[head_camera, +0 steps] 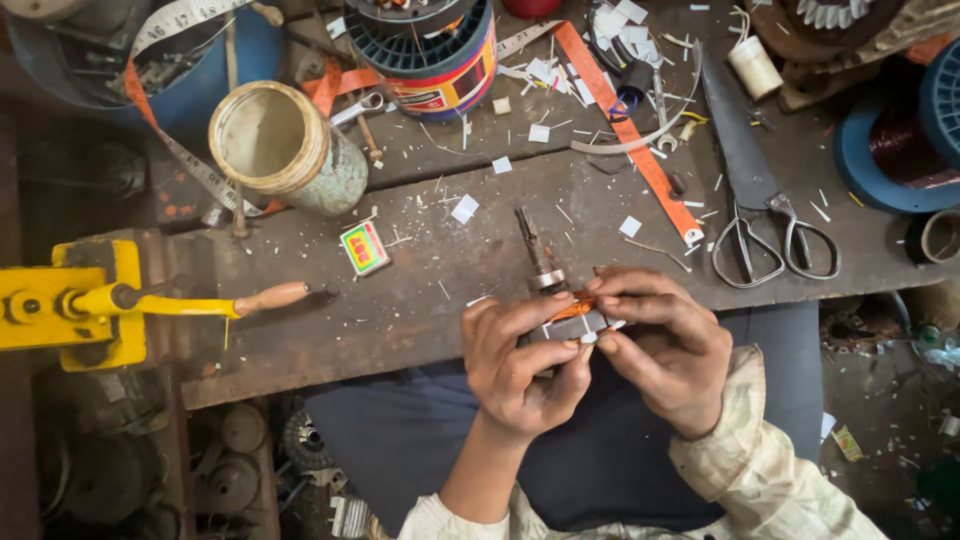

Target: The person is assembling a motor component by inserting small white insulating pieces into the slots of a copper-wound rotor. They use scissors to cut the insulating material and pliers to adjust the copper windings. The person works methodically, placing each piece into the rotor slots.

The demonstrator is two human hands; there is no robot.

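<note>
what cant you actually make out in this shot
- Motor armature, head view: its body is covered by the left hand and right hand; only the shaft and some copper winding show.
- Blue wire spool, head view: cut off by the right edge.
- Tin can, head view: its inside is a blurred, pale patch.
- Floor clutter under the yellow crank tool, head view: too dark to identify.

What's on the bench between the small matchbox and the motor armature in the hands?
Head view: only bare, scuffed metal benchtop with tiny white paper scraps lies between them.
</note>
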